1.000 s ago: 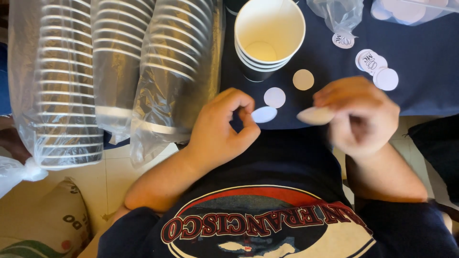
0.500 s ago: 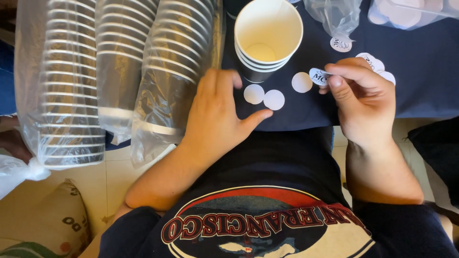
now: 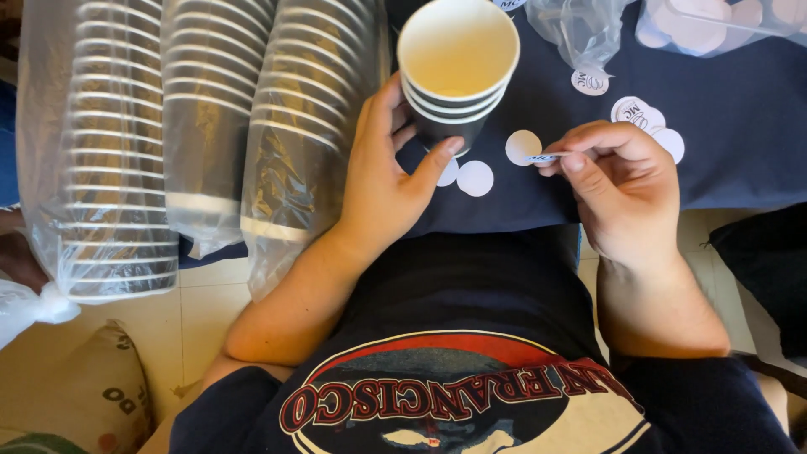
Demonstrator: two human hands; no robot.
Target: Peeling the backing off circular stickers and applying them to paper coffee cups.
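Head view: left hand (image 3: 382, 181) grips dark cup stack (image 3: 454, 76); right hand (image 3: 626, 189) pinches round white sticker (image 3: 546, 157).

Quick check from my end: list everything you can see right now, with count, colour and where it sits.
Cup stack: a few nested, dark with white insides, centre top.
Bagged cup sleeves: three, dark with white rims, left.
Blank discs: three, white, below the cups.
Printed stickers: several, white, right.
Plastic bags: two, clear, top right.
Cloth: one, navy, covering the table.
Left hand: gripping the cup stack.
Right hand: pinching a sticker.
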